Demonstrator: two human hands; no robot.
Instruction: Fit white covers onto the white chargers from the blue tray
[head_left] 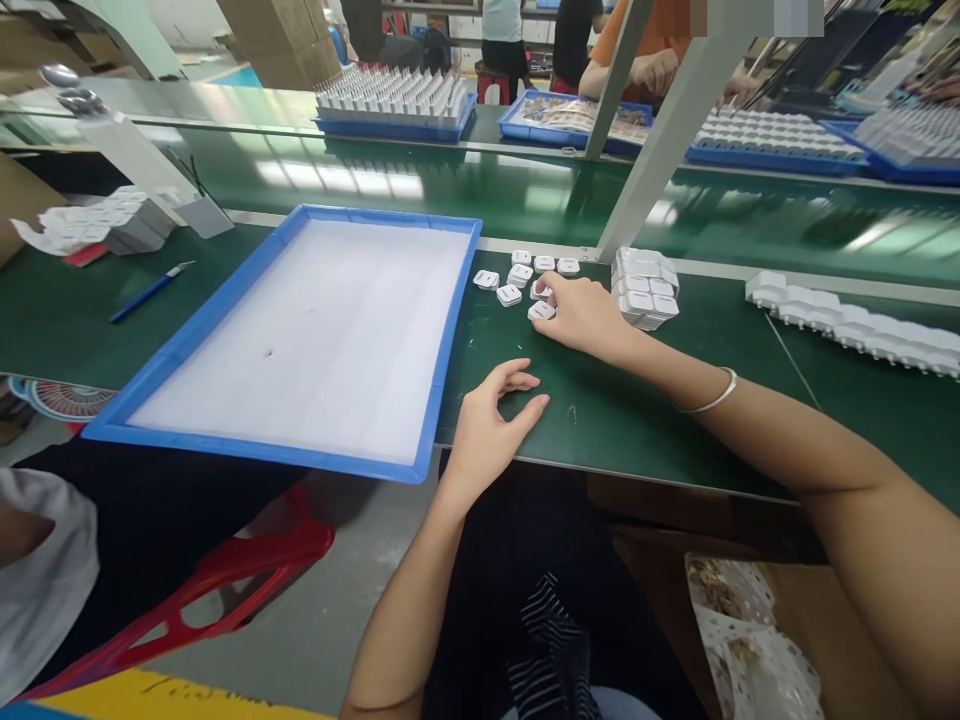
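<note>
My right hand reaches over a group of small white rounded-square plastic pieces on the green table. Its thumb and fingers close around a white square piece at the near side of the group, partly covering another just behind. More white pieces lie to the left and behind, some appearing stacked. My left hand hovers at the table's front edge, thumb and fingers apart, holding nothing. Just right of my right hand stands a block of stacked white pieces.
Left of my hands lies a large blue tray with a white lining. A blue craft knife and stacked white parts are farther left. A white slanted post rises behind. A row of white parts lies right.
</note>
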